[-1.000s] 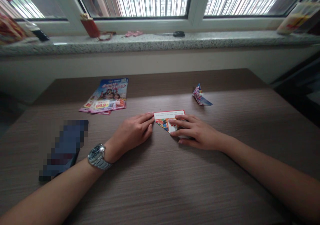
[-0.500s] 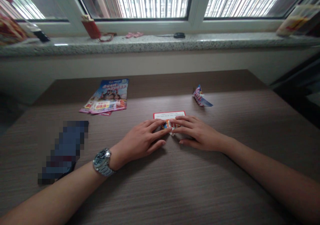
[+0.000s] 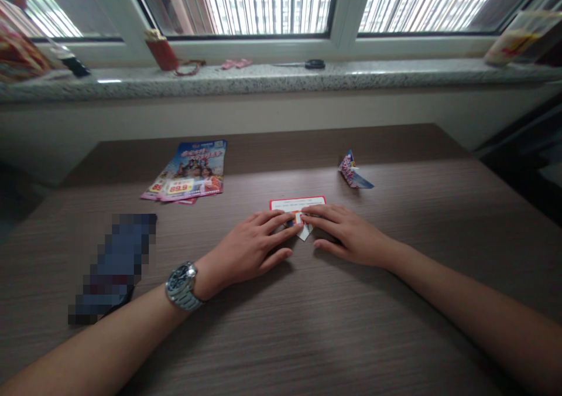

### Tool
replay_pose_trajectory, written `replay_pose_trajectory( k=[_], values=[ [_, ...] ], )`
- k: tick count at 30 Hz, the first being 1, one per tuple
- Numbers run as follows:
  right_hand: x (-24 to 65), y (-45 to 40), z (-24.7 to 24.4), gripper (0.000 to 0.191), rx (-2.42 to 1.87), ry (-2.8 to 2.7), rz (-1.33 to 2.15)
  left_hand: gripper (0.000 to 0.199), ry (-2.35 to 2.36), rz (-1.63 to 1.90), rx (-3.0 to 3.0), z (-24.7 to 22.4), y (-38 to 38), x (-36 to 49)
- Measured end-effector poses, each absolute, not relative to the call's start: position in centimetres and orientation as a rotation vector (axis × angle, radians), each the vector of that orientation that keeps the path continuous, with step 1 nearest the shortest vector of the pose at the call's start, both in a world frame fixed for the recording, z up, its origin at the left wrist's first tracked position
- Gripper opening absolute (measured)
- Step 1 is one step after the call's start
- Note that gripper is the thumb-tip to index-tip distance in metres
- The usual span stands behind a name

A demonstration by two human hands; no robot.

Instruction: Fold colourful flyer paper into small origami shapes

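Note:
A small folded paper (image 3: 297, 203) with a red-edged white strip at its far side lies flat on the wooden table (image 3: 281, 337). My left hand (image 3: 252, 245) rests its spread fingertips on the paper's left part. From the other side, my right hand (image 3: 349, 235) lays its outstretched fingers on the right part. The fingertips nearly meet over the middle, and a pale pointed corner shows between them on the near side. Fingers hide much of the printed surface. A silver watch (image 3: 183, 286) is on my left wrist.
Several colourful flyers (image 3: 193, 170) are stacked at the back left. A folded paper piece (image 3: 351, 170) stands at the back right. A dark blurred object (image 3: 116, 267) lies beside my left forearm. Scissors (image 3: 314, 64) and a red container (image 3: 161, 52) are on the windowsill (image 3: 263, 78).
The fingers of my right hand have shifted slightly toward the left on the paper, and more of its pale near corner shows. My left hand has barely moved.

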State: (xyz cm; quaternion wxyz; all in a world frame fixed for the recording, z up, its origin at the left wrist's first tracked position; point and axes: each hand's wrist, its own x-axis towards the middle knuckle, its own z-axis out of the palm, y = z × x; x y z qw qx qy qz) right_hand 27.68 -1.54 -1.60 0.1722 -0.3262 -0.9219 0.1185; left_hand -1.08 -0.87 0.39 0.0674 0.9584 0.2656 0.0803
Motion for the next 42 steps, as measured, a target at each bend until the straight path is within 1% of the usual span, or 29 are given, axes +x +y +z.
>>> replay_pose_trajectory(
  k=[11,30,42],
  values=[
    [27.66,-1.55,-1.58,0.053,-0.925,-2.628,0.267,0.056,0.811,0.152,2.881,0.35,-0.84,-0.90],
    [27.72,-1.52,-1.69,0.052,-0.948,-2.630,0.276,0.059,0.735,0.232,2.873,0.30,-0.85,-0.66],
    [27.85,-1.37,-1.93,0.051,-0.951,-2.610,0.286,0.057,0.677,0.256,2.840,0.41,-0.70,-0.71]
  ],
)
